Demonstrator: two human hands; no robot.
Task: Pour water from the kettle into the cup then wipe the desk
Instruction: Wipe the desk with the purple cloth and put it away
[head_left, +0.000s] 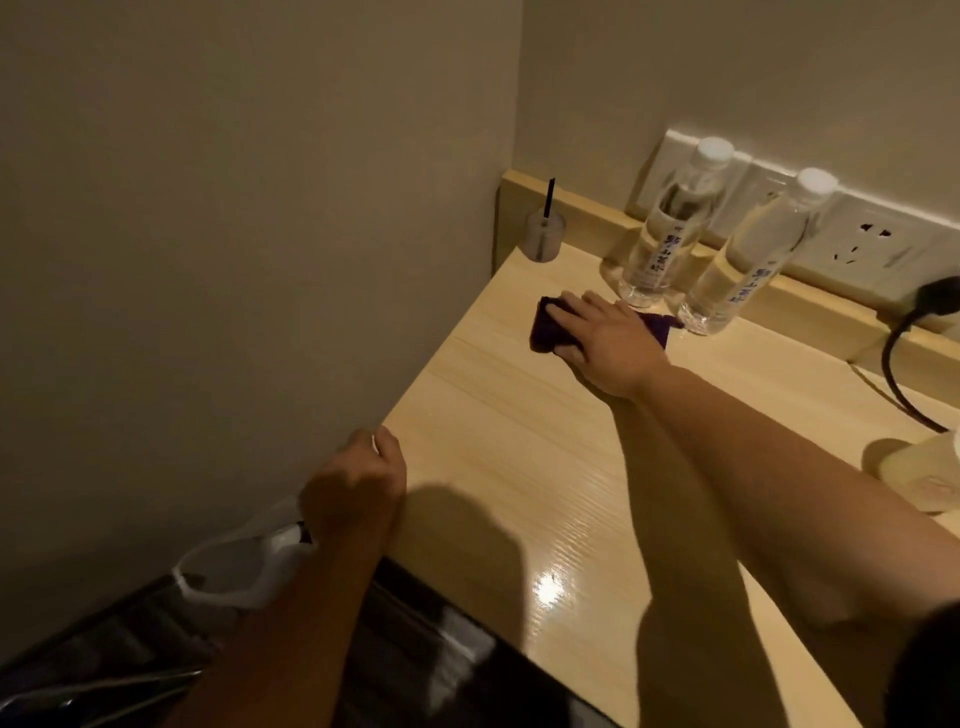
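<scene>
A dark purple cloth (546, 331) lies flat on the pale wooden desk (519, 441), near its far left corner. My right hand (605, 340) presses down on the cloth with fingers spread over it. My left hand (356, 486) is curled into a loose fist at the desk's left edge and seems to pinch something small and white; a clear plastic bag (244, 564) hangs below the wrist. A pale cup (930, 470) stands at the right edge, cut off by the frame. No kettle is in view.
Two clear water bottles (670, 223) (748, 254) stand just behind the cloth. A small clear diffuser jar (544, 234) with a black stick sits in the far corner. A black plug and cable (914, 322) run from the wall sockets. A dark bin (156, 665) stands lower left.
</scene>
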